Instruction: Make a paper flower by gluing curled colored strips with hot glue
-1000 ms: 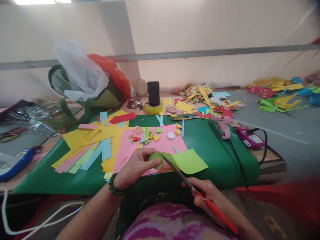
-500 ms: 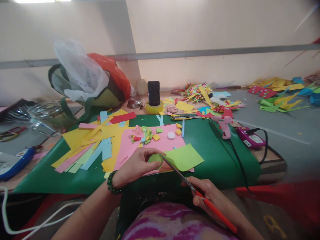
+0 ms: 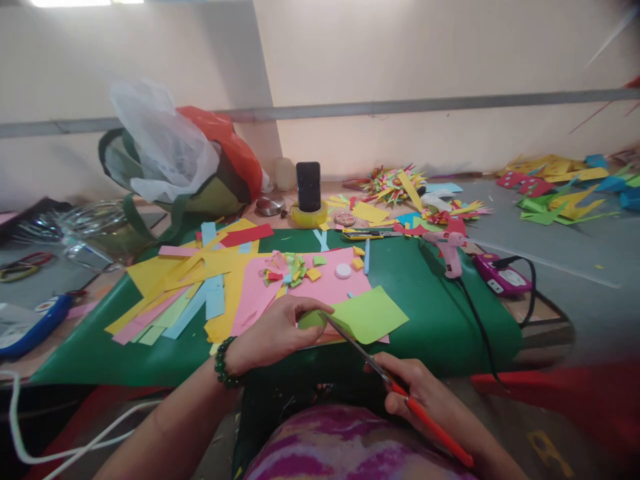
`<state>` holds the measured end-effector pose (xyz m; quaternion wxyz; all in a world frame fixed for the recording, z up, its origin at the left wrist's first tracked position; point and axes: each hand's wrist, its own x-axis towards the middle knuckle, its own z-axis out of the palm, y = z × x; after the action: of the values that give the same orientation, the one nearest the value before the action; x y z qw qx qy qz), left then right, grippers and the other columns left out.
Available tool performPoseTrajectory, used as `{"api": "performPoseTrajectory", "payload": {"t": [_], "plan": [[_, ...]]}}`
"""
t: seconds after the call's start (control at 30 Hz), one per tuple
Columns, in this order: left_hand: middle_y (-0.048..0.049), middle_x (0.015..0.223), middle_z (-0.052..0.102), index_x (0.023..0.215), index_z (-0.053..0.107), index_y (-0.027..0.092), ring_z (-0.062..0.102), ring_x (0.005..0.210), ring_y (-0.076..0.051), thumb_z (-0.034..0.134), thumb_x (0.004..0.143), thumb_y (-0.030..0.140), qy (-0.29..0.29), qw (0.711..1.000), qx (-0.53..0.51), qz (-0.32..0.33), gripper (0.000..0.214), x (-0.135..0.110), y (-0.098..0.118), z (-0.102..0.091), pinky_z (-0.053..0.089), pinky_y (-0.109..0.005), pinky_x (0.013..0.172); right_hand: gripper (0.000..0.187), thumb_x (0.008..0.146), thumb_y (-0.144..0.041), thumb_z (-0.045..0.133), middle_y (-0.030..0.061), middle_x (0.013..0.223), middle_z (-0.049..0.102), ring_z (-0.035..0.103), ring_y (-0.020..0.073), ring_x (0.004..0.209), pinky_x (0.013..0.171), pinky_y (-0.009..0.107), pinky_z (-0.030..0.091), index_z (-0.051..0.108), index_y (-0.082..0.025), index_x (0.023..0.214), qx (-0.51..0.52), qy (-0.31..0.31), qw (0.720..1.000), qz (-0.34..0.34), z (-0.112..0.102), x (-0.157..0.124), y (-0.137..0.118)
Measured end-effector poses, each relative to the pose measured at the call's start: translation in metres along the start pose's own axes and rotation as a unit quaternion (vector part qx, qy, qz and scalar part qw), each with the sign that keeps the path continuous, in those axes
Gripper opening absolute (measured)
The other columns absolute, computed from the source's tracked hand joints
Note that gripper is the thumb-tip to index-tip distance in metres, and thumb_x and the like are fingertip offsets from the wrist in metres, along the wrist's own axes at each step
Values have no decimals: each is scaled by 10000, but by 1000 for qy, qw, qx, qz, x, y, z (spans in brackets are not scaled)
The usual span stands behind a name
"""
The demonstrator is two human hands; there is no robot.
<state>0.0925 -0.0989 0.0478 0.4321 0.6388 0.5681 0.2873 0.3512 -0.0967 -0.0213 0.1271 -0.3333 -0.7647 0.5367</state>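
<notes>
Between the thumb and fingers of my left hand [image 3: 280, 330] is a small piece of green paper [image 3: 311, 320]. My right hand [image 3: 417, 387] grips scissors with orange handles [image 3: 435, 427]; their blade tips touch the green piece beside my left thumb. Just beyond the blades lies a larger light-green sheet [image 3: 373, 315], partly over a pink sheet [image 3: 257, 293]. On the pink sheet sit a cluster of small folded paper bits [image 3: 287, 270] and a white round disc [image 3: 343, 271].
Paper strips [image 3: 187, 293] spread at the left of the green mat [image 3: 425, 300]. A pink glue gun [image 3: 451, 253], its cord trailing, and a purple power strip [image 3: 505, 275] lie right. Behind are a phone [image 3: 308, 187] on a tape roll [image 3: 309, 217], a cutter [image 3: 370, 235] and a bag [image 3: 200, 187].
My left fingers have shifted slightly over the small green piece, covering more of it. The scissors and my right hand stay almost in place.
</notes>
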Motion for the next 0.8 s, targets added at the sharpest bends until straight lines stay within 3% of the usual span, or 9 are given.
{"api": "performPoseTrajectory", "payload": {"t": [0.1,0.27,0.47,0.8], "plan": [[-54,880,725,969,734,134,603,732,-156,667,736,290,29,997,-68,5,289,-1,-6,2,475,-236,646,388,857,-557,497,-45,692,370,296,113,626,559,244,256,576,-179,901,-9,14,1000,-9,0,-1,2],[-31,714,650,750,671,133,544,672,-140,709,751,398,39,986,-164,1,268,-2,-17,6,452,-251,644,385,852,-552,512,-40,707,410,317,116,641,565,241,272,581,-178,906,-25,22,999,-16,1,-1,4],[-18,674,612,726,665,129,499,650,-130,724,732,412,26,988,-154,-11,289,-2,-17,5,402,-246,618,366,862,-529,533,-31,741,458,343,120,660,576,235,285,596,-177,939,-29,9,1000,-8,0,-1,4],[-21,676,622,692,644,142,503,650,-132,721,747,413,-1,990,-138,10,287,1,-15,-1,411,-255,635,546,868,-703,449,-35,706,420,326,117,634,555,240,275,579,-175,921,-28,11,999,-11,1,-2,1]]}}
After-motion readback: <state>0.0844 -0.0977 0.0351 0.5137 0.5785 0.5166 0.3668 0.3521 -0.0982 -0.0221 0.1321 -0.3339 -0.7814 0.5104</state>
